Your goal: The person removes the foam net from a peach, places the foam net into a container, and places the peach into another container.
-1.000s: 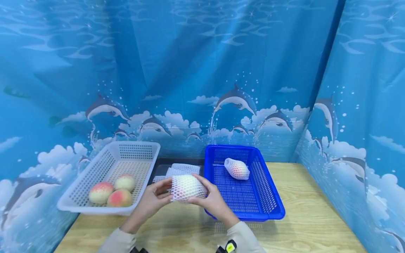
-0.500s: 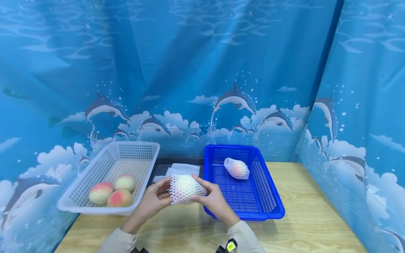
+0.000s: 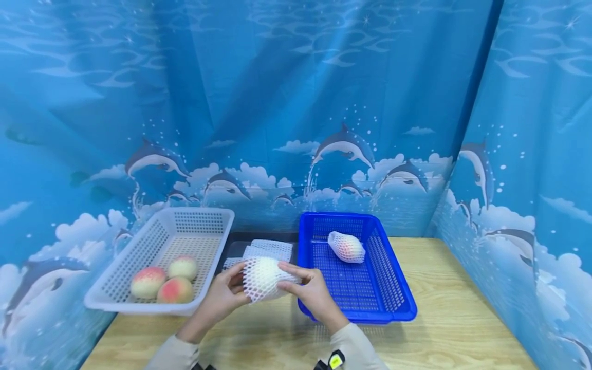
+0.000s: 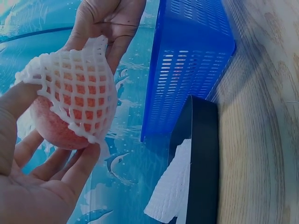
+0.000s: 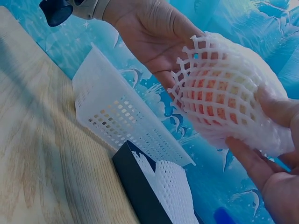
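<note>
White net (image 3: pixel 261 280) pinched by left hand (image 3: pixel 223 294) and right hand (image 3: pixel 312 294) partly covers a peach (image 4: pixel 58 128); another peach (image 3: pixel 348 248) sits netted, three peaches (image 3: pixel 175 291) are bare.

room above hands (image 3: pixel 314 295), blue basket wall (image 4: pixel 180 84) rightward

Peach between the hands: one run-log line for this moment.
left hand: holds partly netted peach; right hand: grips net; white basket: three bare peaches; blue basket: one wrapped peach

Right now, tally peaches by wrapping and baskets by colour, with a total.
Bare peaches: 3
Netted peach: 1
Partly netted peach, between left hand and right hand: 1
White basket: 1
Blue basket: 1
Total: 7
</note>
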`<state>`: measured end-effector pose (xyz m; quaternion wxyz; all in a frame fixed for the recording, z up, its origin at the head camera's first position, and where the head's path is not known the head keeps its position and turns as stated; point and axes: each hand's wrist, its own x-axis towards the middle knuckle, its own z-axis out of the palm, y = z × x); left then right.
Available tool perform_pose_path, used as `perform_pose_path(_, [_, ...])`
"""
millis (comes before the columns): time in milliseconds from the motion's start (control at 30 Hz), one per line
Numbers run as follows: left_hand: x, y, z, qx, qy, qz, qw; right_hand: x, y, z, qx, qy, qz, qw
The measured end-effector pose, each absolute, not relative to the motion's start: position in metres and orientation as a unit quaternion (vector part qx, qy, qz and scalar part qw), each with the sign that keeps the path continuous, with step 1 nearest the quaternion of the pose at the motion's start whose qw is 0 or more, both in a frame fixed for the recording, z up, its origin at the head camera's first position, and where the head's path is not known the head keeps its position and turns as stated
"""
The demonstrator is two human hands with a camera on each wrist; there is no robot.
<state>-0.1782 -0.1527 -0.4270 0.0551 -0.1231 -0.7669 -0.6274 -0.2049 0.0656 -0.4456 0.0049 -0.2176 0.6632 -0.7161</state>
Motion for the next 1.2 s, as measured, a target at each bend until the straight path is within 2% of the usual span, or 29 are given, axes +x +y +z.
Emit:
perform_pose_path(533, [-0.175,-0.161,-0.432,-0.179,-0.759,-0.626,0.001,-0.204,0.062,-0.445,-0.209,0.677,-0.705,-0.014])
perform_pose_path(1200, [-0.177,-0.168,-0.435,-0.173,-0.767,-0.617,0.031,-0.209,0.068,-0.447,-0.17,0.696,-0.698,-0.003])
